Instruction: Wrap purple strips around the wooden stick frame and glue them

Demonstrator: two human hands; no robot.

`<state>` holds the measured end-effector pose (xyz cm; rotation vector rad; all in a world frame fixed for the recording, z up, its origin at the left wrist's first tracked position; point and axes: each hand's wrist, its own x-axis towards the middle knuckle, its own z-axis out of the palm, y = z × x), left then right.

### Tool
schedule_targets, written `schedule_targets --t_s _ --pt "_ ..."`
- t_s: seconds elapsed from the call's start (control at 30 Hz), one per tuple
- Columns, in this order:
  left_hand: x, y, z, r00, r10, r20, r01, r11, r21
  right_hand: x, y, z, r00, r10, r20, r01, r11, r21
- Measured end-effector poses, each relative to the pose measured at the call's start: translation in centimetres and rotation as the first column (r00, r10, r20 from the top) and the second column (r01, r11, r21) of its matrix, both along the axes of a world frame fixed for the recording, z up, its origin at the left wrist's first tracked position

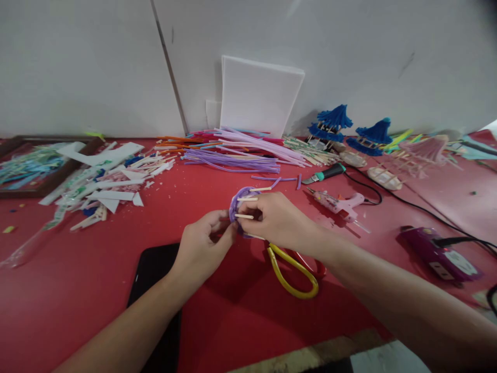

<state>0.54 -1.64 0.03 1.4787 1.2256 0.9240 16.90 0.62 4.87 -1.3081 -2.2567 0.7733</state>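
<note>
A: Head view, and at the centre of the frame a round purple piece [234,203] is being held over the red surface [233,321]!

B: By which hand?

A: By the left hand [204,241] its near rim is pinched, thumb and fingers drawn close. By the right hand [281,220], curled narrow, its right side is partly covered; whether anything is gripped there cannot be told.

B: And how far has it been brought?

A: The purple round has been formed, and several pale sticks [248,199] are seen jutting from it towards the right. Part-built, it would be judged.

B: What is left, then?

A: Pleated tops are carried by the blue models [334,118] at upper right; none can be seen on the purple piece, so it is judged well short of them.

B: Any material to spare?

A: Plenty! Purple lengths [233,161] are heaped at upper centre, while the pink glue gun [337,204] is laid right of centre, the knife [324,175] just above it.
</note>
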Motion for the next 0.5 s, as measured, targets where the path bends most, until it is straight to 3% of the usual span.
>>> schedule_targets --t_s 0.33,0.5 --pt "0.24 0.51 0.43 1.0 -0.014 -0.008 0.014 0.999 -0.032 0.4 -0.28 -0.56 0.999 -0.04 0.014 0.04 0.999 -0.011" --pt "0.15 0.62 0.16 0.999 -0.031 0.016 0.032 0.999 -0.043 0.77 -0.25 -0.56 0.974 0.053 0.219 -0.084 0.987 0.138"
